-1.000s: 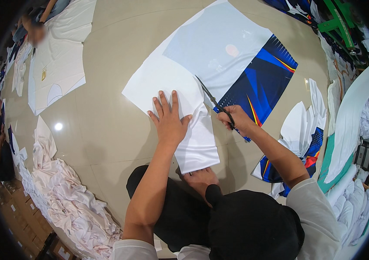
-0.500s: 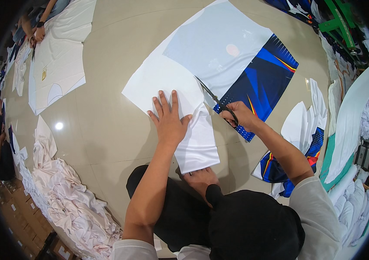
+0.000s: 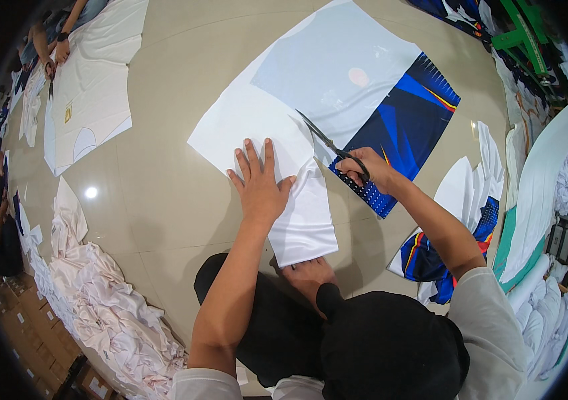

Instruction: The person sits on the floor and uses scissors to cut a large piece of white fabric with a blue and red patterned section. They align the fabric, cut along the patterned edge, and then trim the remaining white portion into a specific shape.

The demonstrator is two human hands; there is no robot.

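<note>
A large white piece of fabric (image 3: 250, 110) lies on the tiled floor, its right part showing a printed panel (image 3: 407, 110) of blue, navy, red and yellow. My left hand (image 3: 262, 183) rests flat on the white cloth with fingers spread. In my right hand (image 3: 370, 170) is a pair of black scissors (image 3: 327, 141), its blades slightly parted and pointing up and left at the cloth's cut edge. Below my left hand, a narrow white strip (image 3: 304, 230) of the fabric hangs toward my bare foot (image 3: 308, 275).
Cut white and blue pieces (image 3: 464, 207) lie to my right. At left is a heap of pale crumpled cloth (image 3: 107, 293). A co-worker's hand (image 3: 62, 50) works on another pale panel (image 3: 90, 100) at the far left. A green metal frame (image 3: 524, 37) stands far right.
My right hand has shifted slightly, and the scissor tips have moved a little up and left along the cloth. My left hand has stayed in place.
</note>
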